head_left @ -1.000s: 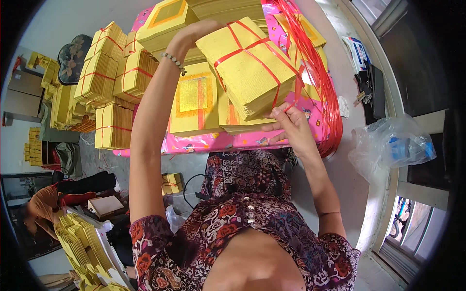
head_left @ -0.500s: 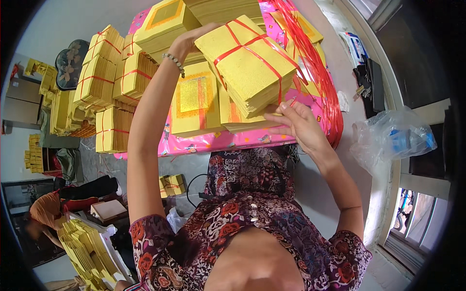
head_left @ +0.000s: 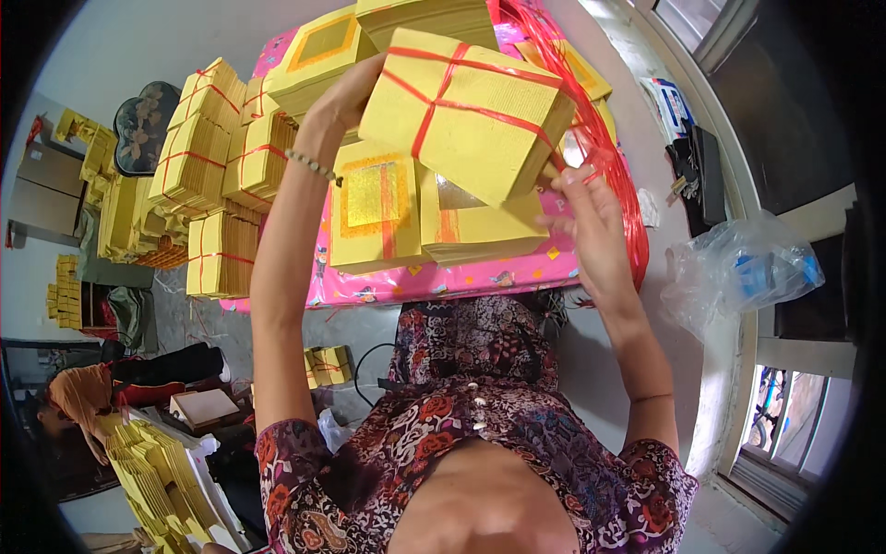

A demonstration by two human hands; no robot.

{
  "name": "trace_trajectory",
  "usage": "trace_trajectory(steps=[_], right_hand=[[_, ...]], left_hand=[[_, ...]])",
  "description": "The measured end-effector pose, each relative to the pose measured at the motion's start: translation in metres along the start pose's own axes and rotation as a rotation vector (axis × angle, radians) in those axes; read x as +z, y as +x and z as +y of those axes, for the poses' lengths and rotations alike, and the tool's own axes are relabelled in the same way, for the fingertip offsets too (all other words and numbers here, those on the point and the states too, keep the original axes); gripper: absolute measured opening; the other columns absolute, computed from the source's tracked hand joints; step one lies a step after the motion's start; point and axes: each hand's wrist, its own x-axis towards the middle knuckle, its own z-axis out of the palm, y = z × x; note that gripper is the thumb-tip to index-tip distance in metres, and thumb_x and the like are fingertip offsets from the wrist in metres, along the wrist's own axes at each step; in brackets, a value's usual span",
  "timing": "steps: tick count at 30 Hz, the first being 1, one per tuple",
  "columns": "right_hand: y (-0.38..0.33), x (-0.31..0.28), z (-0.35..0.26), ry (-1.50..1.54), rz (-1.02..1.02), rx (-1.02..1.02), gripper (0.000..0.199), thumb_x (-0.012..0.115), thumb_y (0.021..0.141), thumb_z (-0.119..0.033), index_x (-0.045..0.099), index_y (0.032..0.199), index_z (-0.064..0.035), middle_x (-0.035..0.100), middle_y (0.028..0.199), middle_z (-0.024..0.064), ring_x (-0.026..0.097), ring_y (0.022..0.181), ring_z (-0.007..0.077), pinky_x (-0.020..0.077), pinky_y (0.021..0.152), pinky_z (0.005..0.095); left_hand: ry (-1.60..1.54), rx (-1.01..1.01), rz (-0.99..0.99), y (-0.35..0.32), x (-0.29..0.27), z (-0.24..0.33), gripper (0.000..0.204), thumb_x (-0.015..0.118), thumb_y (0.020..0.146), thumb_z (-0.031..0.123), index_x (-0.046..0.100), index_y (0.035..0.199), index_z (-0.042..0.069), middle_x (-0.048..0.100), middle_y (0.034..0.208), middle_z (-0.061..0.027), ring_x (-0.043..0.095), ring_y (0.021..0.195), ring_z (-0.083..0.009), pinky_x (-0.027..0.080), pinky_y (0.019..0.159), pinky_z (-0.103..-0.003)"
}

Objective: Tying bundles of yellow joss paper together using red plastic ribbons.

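I hold up a thick bundle of yellow paper sheets [head_left: 466,111] crossed with red plastic string. My left hand [head_left: 346,92] grips its left edge, with a bead bracelet on that wrist. My right hand [head_left: 591,226] is at the bundle's lower right corner, fingers pinching the red string [head_left: 614,175] that trails off to the right. Below the bundle, flat stacks of yellow paper with gold squares [head_left: 378,208] lie on a pink patterned tabletop [head_left: 443,277].
Tied yellow bundles [head_left: 208,166] are piled at the table's left side. More yellow stacks [head_left: 157,462] sit on the floor at lower left, near a person in orange [head_left: 78,397]. A crumpled clear plastic bag [head_left: 738,277] lies on the ledge at right.
The bundle has been lifted higher and tipped toward me. My right hand has moved up along its right corner with the red string.
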Motion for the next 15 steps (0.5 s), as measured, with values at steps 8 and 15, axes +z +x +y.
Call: trace_trajectory(steps=[8, 15], right_hand=[[0.071, -0.013, 0.033, -0.114, -0.072, -0.509, 0.016, 0.039, 0.103, -0.008, 0.051, 0.111, 0.0004, 0.056, 0.124, 0.0053, 0.054, 0.093, 0.0074, 0.0447, 0.086, 0.0228], [0.089, -0.009, 0.046, 0.032, -0.198, -0.587, 0.007, 0.043, 0.100, -0.005, 0.047, 0.096, -0.0026, 0.044, 0.141, 0.0146, 0.054, 0.110, 0.0138, 0.0467, 0.084, 0.0258]], left_hand=[[-0.467, 0.393, -0.104, -0.014, 0.002, -0.035, 0.059, 0.033, 0.102, 0.043, 0.039, 0.140, -0.002, 0.052, 0.135, -0.0103, 0.050, 0.122, -0.0178, 0.041, 0.105, -0.033], [-0.597, 0.550, -0.001, -0.012, 0.013, -0.066, 0.064, 0.031, 0.102, 0.046, 0.035, 0.142, -0.003, 0.045, 0.142, -0.0125, 0.044, 0.129, -0.0219, 0.034, 0.110, -0.035]])
